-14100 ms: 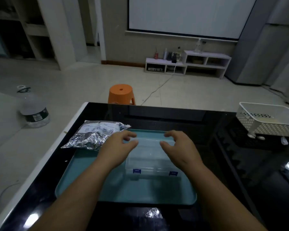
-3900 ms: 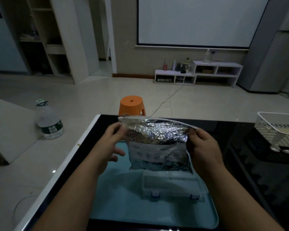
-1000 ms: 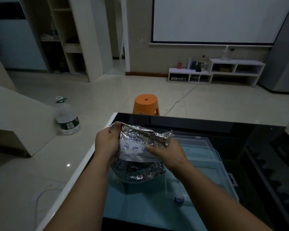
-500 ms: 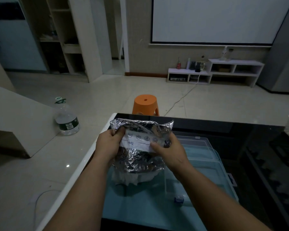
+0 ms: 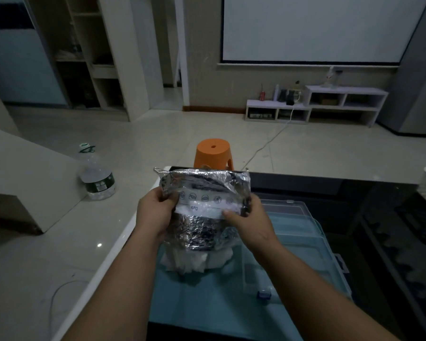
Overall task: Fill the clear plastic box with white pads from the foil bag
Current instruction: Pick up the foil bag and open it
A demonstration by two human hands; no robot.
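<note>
While the foil bag [image 5: 202, 188] hangs upside down above the teal tray [image 5: 194, 303] on the desk [image 5: 354, 193], the left hand [image 5: 155, 212] pinches its left edge and the right hand [image 5: 246, 222] pinches its right edge, each grip tight on the foil. White pads [image 5: 194, 260] stick out below, near the open clear plastic box [image 5: 305, 232]; whether they are inside it or beside it I cannot tell.

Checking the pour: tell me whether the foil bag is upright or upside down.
Upside down: the bag shows its label inverted, and white pads hang from its lower end.
</note>
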